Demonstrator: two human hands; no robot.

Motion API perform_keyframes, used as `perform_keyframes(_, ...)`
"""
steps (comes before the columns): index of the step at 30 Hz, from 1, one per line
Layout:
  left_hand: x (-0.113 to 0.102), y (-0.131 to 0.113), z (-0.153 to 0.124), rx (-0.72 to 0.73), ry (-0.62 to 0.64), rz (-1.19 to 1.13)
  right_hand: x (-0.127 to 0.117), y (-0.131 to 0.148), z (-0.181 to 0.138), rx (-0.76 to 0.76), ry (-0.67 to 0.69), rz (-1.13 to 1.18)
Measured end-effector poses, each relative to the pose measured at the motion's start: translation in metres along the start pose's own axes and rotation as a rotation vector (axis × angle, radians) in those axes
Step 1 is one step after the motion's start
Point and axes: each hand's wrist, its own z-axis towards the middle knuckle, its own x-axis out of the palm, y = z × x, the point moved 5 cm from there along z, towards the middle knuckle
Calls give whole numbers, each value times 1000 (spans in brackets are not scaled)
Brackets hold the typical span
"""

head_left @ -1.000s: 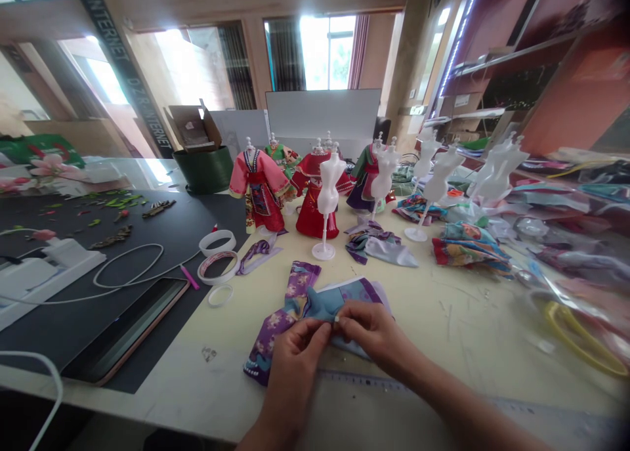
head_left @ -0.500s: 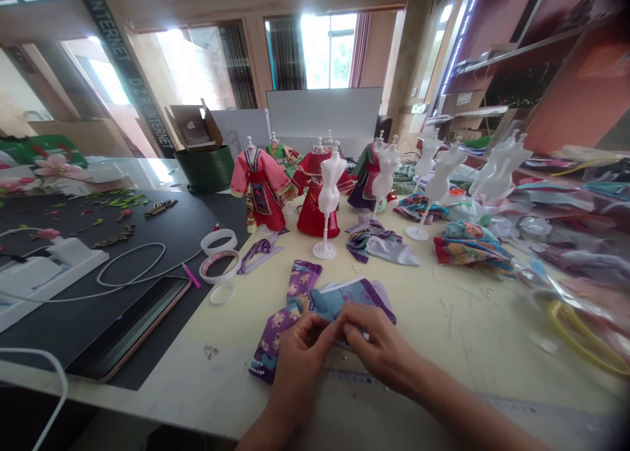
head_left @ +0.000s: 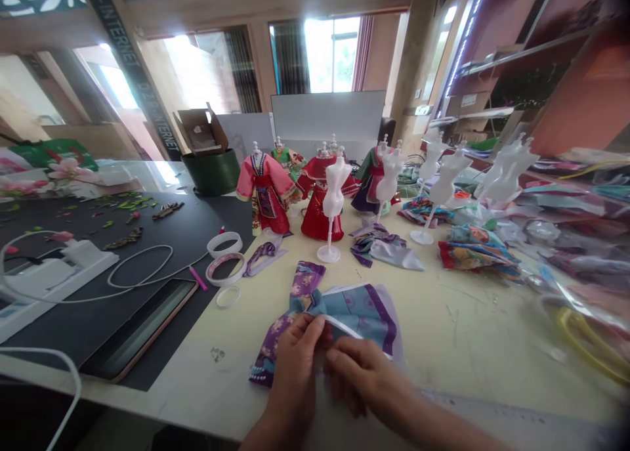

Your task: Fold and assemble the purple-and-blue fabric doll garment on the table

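A small doll dress (head_left: pixel 361 310) lies on the pale table, with a blue-grey skirt bordered in purple and sleeves of purple flowered cloth (head_left: pixel 308 277). My left hand (head_left: pixel 298 346) pinches the dress at the waist between thumb and fingers. From that pinch a narrow white strip (head_left: pixel 342 325) runs along the skirt's near edge toward my right hand (head_left: pixel 364 372). The right hand's fingers are curled together just right of the left one, lower than the dress edge. Whatever they grip is hidden and partly blurred. Sheer pale cloth shows under the skirt's right end.
Bare white mannequins (head_left: pixel 335 188) and dressed ones, such as one in a pink robe (head_left: pixel 263 188), stand behind the dress. Rolls of tape (head_left: pixel 224 267), a phone (head_left: pixel 142 329) and a power strip (head_left: pixel 54 280) lie left. Folded garments (head_left: pixel 477 254) pile up right; a clear ruler (head_left: pixel 472 408) lies in front.
My right hand has moved down and away from the left hand, uncovering more of the skirt and the white strip. The left hand keeps its pinch. The view has shifted slightly.
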Motion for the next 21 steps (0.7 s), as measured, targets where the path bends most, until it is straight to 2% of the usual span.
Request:
perform_keyframes(3,2,0,-1,-5,11,-112,4,-8,-1,79,-106,322)
perform_keyframes(6,7,6,-3,-81,55,-300,11,-10,0,153,-194,707)
perform_keyframes(9,9,14,-5,-190,77,-490,11,-10,-1,157,-389,943)
perform_keyframes(13,8,21,-10,-251,79,-561,1,-13,-7,33,-606,931)
perform_keyframes(15,10,22,-13,-276,77,-547,-5,-16,-12,-12,-636,840)
perform_keyframes(19,21,16,-19,-314,159,-474,-15,-23,-21,-26,-656,606)
perform_keyframes(21,25,13,-22,-320,143,-401,-17,-25,-25,-22,-671,528)
